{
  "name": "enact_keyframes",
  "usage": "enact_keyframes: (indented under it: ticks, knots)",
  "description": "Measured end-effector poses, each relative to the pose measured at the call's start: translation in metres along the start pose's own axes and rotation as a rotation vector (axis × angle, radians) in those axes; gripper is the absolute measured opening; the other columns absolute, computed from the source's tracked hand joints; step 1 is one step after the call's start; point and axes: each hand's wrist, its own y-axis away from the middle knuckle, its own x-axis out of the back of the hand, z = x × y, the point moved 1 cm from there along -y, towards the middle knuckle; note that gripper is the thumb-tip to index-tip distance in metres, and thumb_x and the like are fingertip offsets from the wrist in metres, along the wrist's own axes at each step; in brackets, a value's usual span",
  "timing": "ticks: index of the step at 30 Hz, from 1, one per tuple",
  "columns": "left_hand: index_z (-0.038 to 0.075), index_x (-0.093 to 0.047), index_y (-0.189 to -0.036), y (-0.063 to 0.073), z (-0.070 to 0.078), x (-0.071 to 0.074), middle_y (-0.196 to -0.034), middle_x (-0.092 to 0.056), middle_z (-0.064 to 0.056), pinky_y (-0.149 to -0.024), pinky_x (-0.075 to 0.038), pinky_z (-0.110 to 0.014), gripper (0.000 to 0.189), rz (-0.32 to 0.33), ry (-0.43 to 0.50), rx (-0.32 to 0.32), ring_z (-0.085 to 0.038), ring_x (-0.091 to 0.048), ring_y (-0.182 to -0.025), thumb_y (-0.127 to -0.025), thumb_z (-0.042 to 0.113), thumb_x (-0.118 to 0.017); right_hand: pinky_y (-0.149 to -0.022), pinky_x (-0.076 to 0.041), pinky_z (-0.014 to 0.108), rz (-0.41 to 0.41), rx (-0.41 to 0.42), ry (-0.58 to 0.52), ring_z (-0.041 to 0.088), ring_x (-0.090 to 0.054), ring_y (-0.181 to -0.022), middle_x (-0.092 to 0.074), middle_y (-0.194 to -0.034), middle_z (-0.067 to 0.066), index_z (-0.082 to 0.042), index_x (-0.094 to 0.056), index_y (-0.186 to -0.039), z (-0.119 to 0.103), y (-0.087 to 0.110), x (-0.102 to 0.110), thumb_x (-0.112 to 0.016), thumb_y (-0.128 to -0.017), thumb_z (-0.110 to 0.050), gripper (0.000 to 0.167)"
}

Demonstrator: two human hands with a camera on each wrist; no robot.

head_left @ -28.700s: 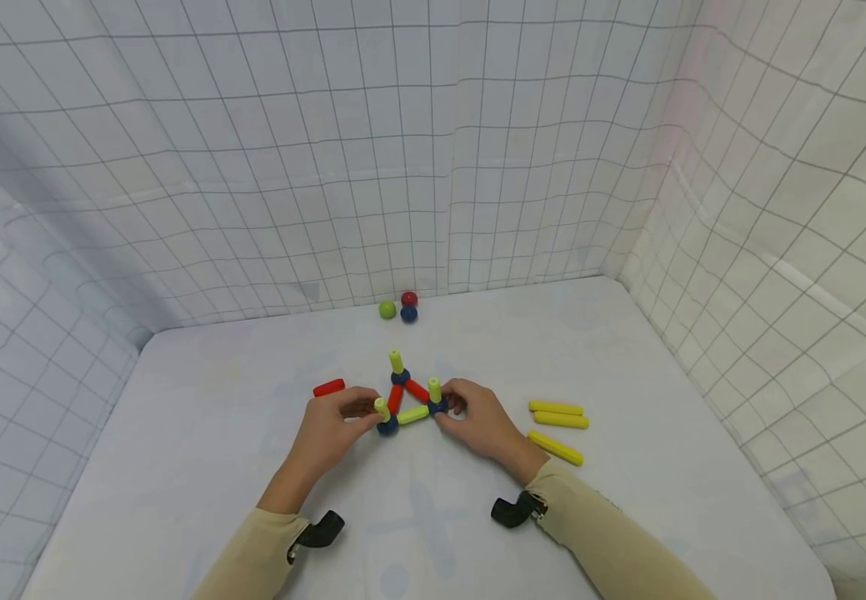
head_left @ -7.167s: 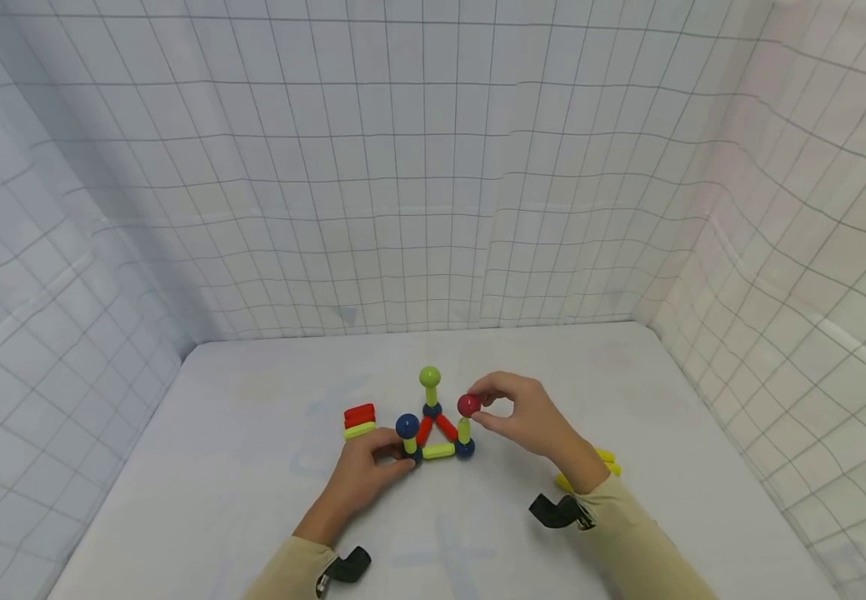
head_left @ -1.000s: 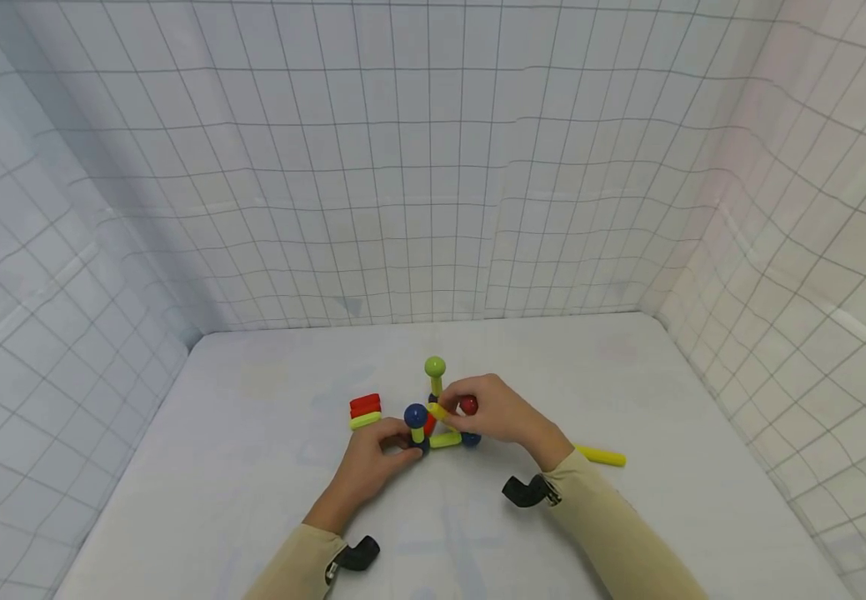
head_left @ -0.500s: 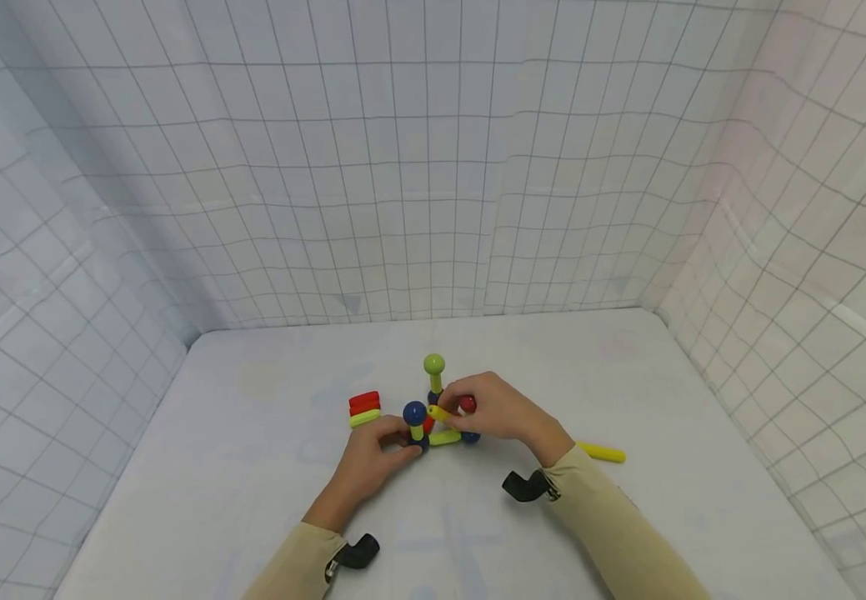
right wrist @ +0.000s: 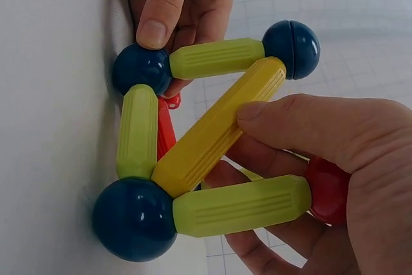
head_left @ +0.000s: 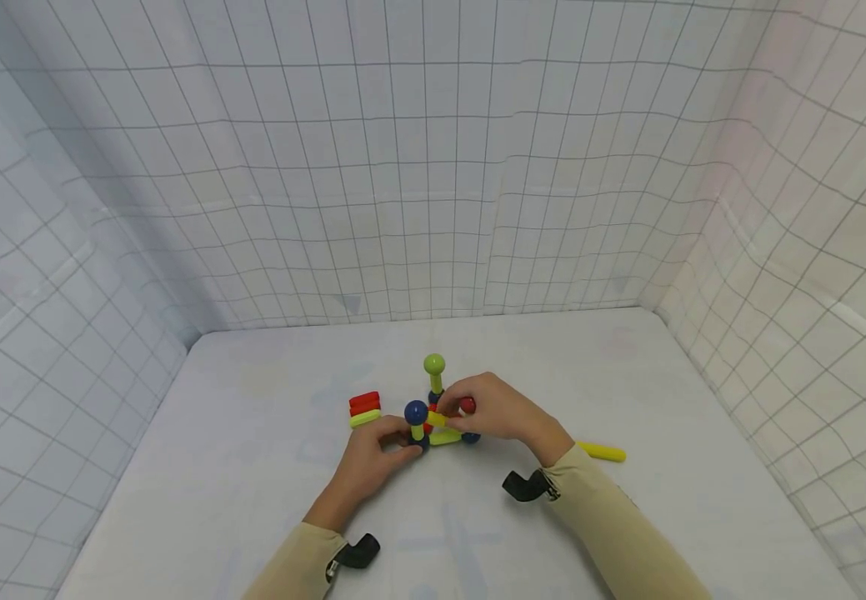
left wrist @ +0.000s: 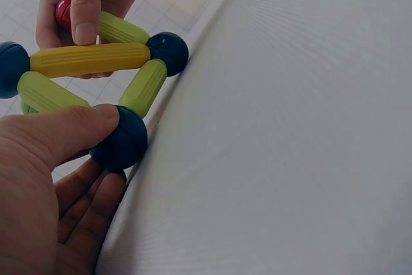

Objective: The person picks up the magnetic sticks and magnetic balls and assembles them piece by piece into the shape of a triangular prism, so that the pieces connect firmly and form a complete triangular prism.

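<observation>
My right hand (head_left: 496, 408) pinches a yellow magnetic rod (right wrist: 222, 127) between thumb and fingers. The rod slants from a blue base ball (right wrist: 134, 220) up to the blue ball (right wrist: 291, 49) on the left post, touching it. My left hand (head_left: 372, 462) grips the left base ball (left wrist: 120, 138) of the triangular frame, thumb on top. Upright light-green rods rise from the base balls. A red ball (right wrist: 328, 190) tops the right post, within my right hand; a green ball (head_left: 435, 364) tops the rear one. Part of the red base rods is hidden.
Two red rods (head_left: 364, 400) and a light-green rod (head_left: 365, 418) lie left of the frame on the white table (head_left: 267, 375). A yellow rod (head_left: 601, 452) lies by my right forearm, partly covered by the sleeve. Gridded cloth walls (head_left: 433, 167) enclose the table.
The yellow rod's upper end has swung against the left post's blue ball. Earlier, my right hand held the red ball at the right post; before that, the posts were bare.
</observation>
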Motion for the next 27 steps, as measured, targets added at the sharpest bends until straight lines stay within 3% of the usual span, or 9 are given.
enact_keyframes:
  ticks: [5,11,17,23,27]
  knots:
    - [0.015,-0.081,-0.111,0.0,0.002,0.0,-0.104,-0.075,0.007,-0.092,-0.061,-0.034,0.025,0.0,0.001,-0.02,-0.015,-0.071,-0.094,-0.089,0.005,-0.09,-0.086,-0.058,0.033,-0.001,0.006,0.003,0.012,-0.064,-0.092,-0.075,-0.1,-0.006,-0.02,-0.081,-0.108,-0.002,0.001,0.001,-0.081,-0.098,-0.01,0.014]
    - [0.014,-0.081,-0.11,0.0,0.001,0.0,-0.103,-0.075,0.005,-0.091,-0.061,-0.033,0.025,0.005,-0.009,-0.034,-0.016,-0.071,-0.093,-0.089,0.005,-0.09,-0.087,-0.058,0.032,0.015,0.019,0.004,0.014,-0.066,-0.094,-0.072,-0.099,-0.013,-0.019,-0.08,-0.111,-0.001,0.001,0.001,-0.082,-0.097,-0.011,0.016]
    - [0.014,-0.081,-0.111,-0.001,0.0,0.0,-0.103,-0.075,0.005,-0.091,-0.061,-0.035,0.025,0.002,-0.006,-0.031,-0.018,-0.071,-0.093,-0.089,0.006,-0.09,-0.09,-0.059,0.031,0.031,0.026,-0.007,0.017,-0.068,-0.101,-0.074,-0.107,-0.008,-0.014,-0.077,-0.125,0.002,0.001,0.0,-0.083,-0.097,-0.015,0.029]
    - [0.013,-0.081,-0.113,0.0,0.001,0.0,-0.103,-0.075,0.006,-0.092,-0.061,-0.036,0.025,0.007,-0.027,-0.028,-0.016,-0.07,-0.094,-0.09,0.006,-0.089,-0.102,-0.057,0.042,0.031,-0.087,-0.023,0.016,-0.067,-0.115,-0.073,-0.13,0.0,-0.015,-0.069,-0.144,0.008,0.01,0.002,-0.088,-0.093,-0.022,0.055]
    - [0.016,-0.08,-0.114,0.001,0.001,0.0,-0.106,-0.074,0.009,-0.094,-0.06,-0.035,0.027,0.021,-0.061,-0.014,-0.014,-0.07,-0.096,-0.091,0.006,-0.089,-0.102,-0.056,0.048,0.03,-0.19,-0.036,0.021,-0.064,-0.117,-0.069,-0.139,0.001,-0.016,-0.065,-0.148,0.013,0.021,0.001,-0.092,-0.089,-0.026,0.066]
